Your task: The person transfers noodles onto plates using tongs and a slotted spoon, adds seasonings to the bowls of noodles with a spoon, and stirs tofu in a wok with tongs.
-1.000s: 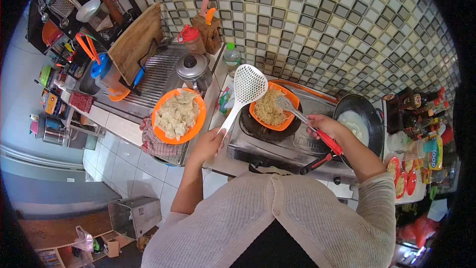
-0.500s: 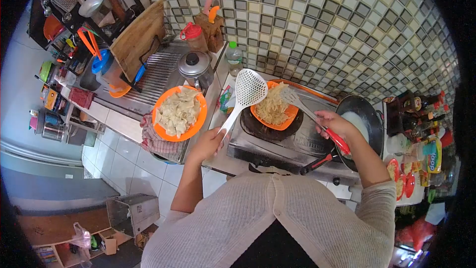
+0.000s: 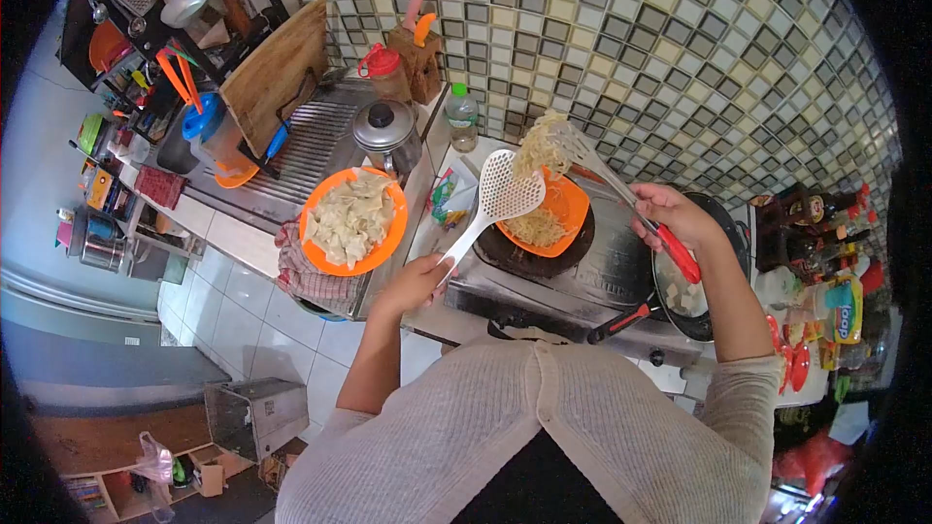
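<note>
My left hand [image 3: 416,285] is closed round the handle of a white slotted ladle [image 3: 511,188], its bowl level with the left edge of an orange bowl [image 3: 575,210]. My right hand [image 3: 674,217] grips the red handle of metal tongs [image 3: 610,173]. A clump of noodles [image 3: 544,144] hangs at the tongs' tips, above the bowl and close to the ladle's bowl. More noodles [image 3: 536,227] lie in the orange bowl, which rests on the left burner. Left of my left hand, an orange plate [image 3: 396,229] holds pale folded dumplings [image 3: 348,219].
A dark pan [image 3: 703,322] with white pieces in liquid sits on the right burner, its handle [image 3: 621,322] pointing toward me. Behind the plate are a lidded metal pot [image 3: 382,132] and a green-capped bottle [image 3: 461,118]. Sauce bottles [image 3: 815,202] stand at the right.
The tongs have risen from the orange bowl with a clump of noodles, and fewer noodles lie in the bowl. My right hand has moved up and right. The ladle has shifted slightly right and down.
</note>
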Demonstrator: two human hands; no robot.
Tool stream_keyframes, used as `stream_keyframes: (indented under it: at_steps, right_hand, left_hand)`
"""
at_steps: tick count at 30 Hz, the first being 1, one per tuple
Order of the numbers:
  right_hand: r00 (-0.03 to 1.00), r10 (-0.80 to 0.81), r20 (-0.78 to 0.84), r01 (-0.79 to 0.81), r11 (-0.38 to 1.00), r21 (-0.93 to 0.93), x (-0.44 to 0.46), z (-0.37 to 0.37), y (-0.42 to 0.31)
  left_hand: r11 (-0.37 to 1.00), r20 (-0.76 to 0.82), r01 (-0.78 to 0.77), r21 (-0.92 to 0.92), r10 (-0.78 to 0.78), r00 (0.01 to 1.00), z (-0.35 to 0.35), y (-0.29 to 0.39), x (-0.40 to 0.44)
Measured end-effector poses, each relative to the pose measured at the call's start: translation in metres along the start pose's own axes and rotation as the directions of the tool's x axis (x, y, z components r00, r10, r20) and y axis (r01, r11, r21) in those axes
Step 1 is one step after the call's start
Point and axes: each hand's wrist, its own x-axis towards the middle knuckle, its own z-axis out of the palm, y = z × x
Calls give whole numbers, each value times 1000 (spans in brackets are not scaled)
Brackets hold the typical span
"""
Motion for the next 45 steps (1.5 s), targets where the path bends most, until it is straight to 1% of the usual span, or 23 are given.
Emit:
stream_keyframes:
  at_steps: [4,6,7,10,11,13,14,15,16,17,19,22,23,25,26,28,31,32,34,38,40,44,45]
  right_hand:
    - [999,28,45,-29,999,34,8,11,0]
    - [990,136,-48,-136,991,-1,18,5,26]
    - [990,134,-47,-135,991,-5,23,2,36]
    - [960,237,-148,-263,945,-195,30,0,41]
    - [961,236,-145,-262,945,-197,29,0,36]
    - [951,172,-258,-300,718,-628,27,2,28]
    - [950,174,-259,-302,721,-623,25,2,29]
    - [978,-68,-197,-147,443,-884,23,6,27]
    - [963,-267,-43,-27,64,-998,20,10,23]
    - [963,-267,-46,-29,66,-997,16,15,18]
    - [961,-172,-216,-207,68,-976,6,47,-18]
    - [951,-277,-135,-141,0,-990,-4,51,-36]
    - [951,-276,-135,-141,0,-990,-5,53,-42]
    - [965,-179,-192,-184,60,-981,-5,57,-51]
    - [965,-180,-193,-185,61,-981,-8,52,-55]
    - [972,-197,-126,-99,144,-985,-12,40,-61]
    - [977,-160,-143,-110,200,-974,-10,42,-57]
    - [977,-157,-142,-110,200,-974,-8,46,-50]
    - [974,-134,-183,-171,96,-981,1,54,-36]
    - [960,-232,-160,-148,65,-987,-6,48,-44]
    - [920,-380,-98,-51,131,-990,-17,46,-53]
    - [926,-376,-21,67,220,-973,-20,34,-45]
    - [959,-254,-125,28,525,-851,-21,34,-45]
  left_hand:
    - [998,21,-36,-59,38,999,1,1,-4]
    - [992,73,-48,-113,56,996,-2,0,-7]
    - [984,123,-55,-168,76,990,-4,0,-9]
    - [986,150,-82,-147,105,983,-4,-7,-10]
    - [986,147,-82,-148,104,984,-4,-9,-10]
    - [986,158,-96,-133,117,981,-2,-12,-10]
    - [987,161,-92,-130,113,980,-2,-13,-9]
    - [984,178,-98,-148,124,976,-2,-14,-8]
    - [980,193,-104,-167,136,972,-1,-15,-6]
    - [981,196,-103,-166,136,971,0,-17,-5]
    - [971,206,-116,-208,159,966,1,-19,-3]
    - [958,225,-107,-265,169,960,1,-23,-5]
    - [958,225,-107,-266,169,960,1,-27,-4]
    - [885,274,-93,-457,239,932,2,-41,1]
    - [885,274,-94,-456,240,931,4,-48,3]
    - [829,274,-106,-549,299,914,7,-52,4]
    - [853,288,-155,-498,331,899,13,-52,0]
    - [852,288,-152,-500,330,899,16,-49,-2]
    - [871,326,-30,-490,215,921,20,-41,-3]
    - [784,348,35,-620,235,907,25,-41,2]
    - [660,341,124,-741,210,916,28,-38,3]
    - [620,325,149,-770,180,928,31,-36,8]
    - [643,316,147,-752,157,936,30,-31,6]
